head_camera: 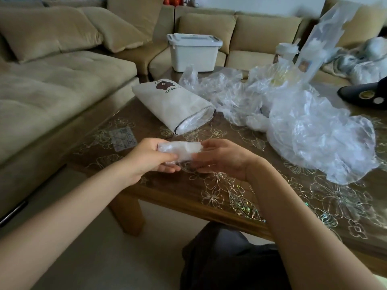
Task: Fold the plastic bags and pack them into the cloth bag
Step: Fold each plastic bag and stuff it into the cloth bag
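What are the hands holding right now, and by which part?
One small folded plastic bag, shared by both: the left hand grips its left end, thumb on top, and the right hand holds its right end.

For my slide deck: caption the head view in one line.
Left hand and right hand hold a folded plastic bag over the table near the cloth bag and loose plastic bags.

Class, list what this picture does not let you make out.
Head view: contents of the cloth bag, hidden by its wall.
Head view: count of the loose plastic bags, overlapping in a see-through heap.
Head view: shape of the folded bag, covered by left hand and right hand.
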